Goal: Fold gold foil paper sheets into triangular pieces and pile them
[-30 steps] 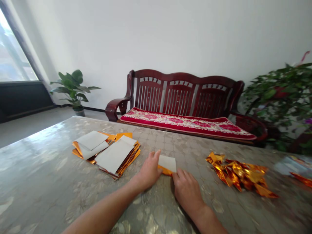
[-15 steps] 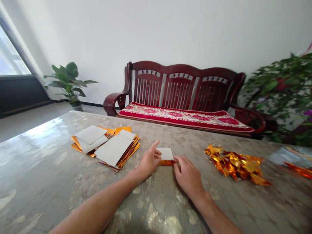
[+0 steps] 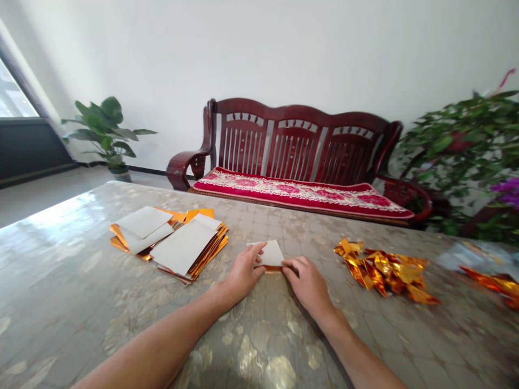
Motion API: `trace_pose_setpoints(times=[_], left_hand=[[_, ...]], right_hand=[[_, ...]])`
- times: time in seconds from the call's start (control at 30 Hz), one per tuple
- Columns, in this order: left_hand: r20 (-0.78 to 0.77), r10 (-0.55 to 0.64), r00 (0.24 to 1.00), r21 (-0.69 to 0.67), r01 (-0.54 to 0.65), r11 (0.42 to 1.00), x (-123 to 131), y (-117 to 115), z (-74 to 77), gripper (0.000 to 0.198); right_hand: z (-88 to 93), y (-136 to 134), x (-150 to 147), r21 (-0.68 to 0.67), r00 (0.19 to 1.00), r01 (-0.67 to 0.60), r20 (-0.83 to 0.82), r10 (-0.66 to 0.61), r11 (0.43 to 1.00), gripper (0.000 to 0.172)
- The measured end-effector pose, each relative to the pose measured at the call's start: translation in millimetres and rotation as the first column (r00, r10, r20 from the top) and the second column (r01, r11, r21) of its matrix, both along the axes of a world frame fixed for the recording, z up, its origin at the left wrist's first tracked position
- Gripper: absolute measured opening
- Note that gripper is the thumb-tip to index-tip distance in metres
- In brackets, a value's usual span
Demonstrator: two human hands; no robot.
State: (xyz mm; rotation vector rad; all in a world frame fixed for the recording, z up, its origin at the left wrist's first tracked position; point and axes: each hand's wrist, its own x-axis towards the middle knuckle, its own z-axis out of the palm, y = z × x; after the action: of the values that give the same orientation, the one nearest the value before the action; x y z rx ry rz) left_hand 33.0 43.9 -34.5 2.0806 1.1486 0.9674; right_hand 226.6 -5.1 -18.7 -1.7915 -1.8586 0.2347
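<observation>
In the head view, our left hand (image 3: 243, 273) pinched the left side of a small sheet (image 3: 273, 253), while our right hand (image 3: 308, 282) held its near right corner between narrowed fingertips. The sheet lay pale side up on the tabletop (image 3: 279, 335), an orange strip showing along its near edge. We judged that uneven pressure from the two sides could set that strip crooked, and a slack grip could let the sheet slide, since the surface looked glossy. A paper stack (image 3: 182, 247) lay to the left, crumpled-looking foil pieces (image 3: 385, 270) to the right. Beyond stood a wooden settee (image 3: 292, 113) with a red cover (image 3: 292, 190), against a pale wall (image 3: 284, 48).
</observation>
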Motion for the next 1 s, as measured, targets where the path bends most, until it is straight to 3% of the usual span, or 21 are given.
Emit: trace_pose_setpoints(times=[0.1, 0.23, 0.33, 0.47, 0.6, 0.77, 0.93, 1.0], left_hand=[[-0.199, 0.158, 0.967, 0.12, -0.136, 0.983, -5, 2, 8.3, 0.05], [-0.366, 0.305, 0.879, 0.155, -0.265, 0.952, -12, 9, 16.4, 0.064], [-0.388, 0.241, 0.889, 0.083, -0.227, 0.97, -13, 14, 18.0, 0.069], [-0.27, 0.128, 0.954, -0.053, -0.147, 0.988, -11, 15, 19.1, 0.079], [-0.207, 0.09, 0.974, -0.154, -0.123, 0.98, -8, 14, 23.2, 0.091], [-0.369, 0.119, 0.922, -0.088, -0.162, 0.983, -7, 11, 31.7, 0.087], [-0.483, 0.098, 0.87, -0.021, -0.123, 0.992, -5, 7, 38.5, 0.076], [-0.491, 0.087, 0.867, -0.036, -0.12, 0.992, -4, 7, 40.0, 0.077]], right_hand=[[2.9, 0, -2, -0.021, 0.999, 0.008, 0.031, -0.008, 1.0, 0.022], [5.6, 1, -2, -0.043, 0.999, -0.011, 0.051, 0.013, 0.999, 0.02], [7.0, 0, -2, -0.032, 0.994, -0.069, 0.08, 0.071, 0.997, 0.018], [6.4, -1, -2, 0.006, 0.988, -0.099, 0.123, 0.098, 0.995, 0.019], [3.6, -1, -3, 0.035, 0.983, -0.086, 0.167, 0.079, 0.996, 0.021], [3.6, 1, -6, 0.035, 0.978, -0.038, 0.207, 0.03, 0.999, 0.018], [1.8, 4, -8, -0.004, 0.982, 0.034, 0.184, -0.033, 0.999, 0.008], [-0.2, 5, -7, 0.009, 0.985, 0.054, 0.165, -0.055, 0.998, 0.021]])
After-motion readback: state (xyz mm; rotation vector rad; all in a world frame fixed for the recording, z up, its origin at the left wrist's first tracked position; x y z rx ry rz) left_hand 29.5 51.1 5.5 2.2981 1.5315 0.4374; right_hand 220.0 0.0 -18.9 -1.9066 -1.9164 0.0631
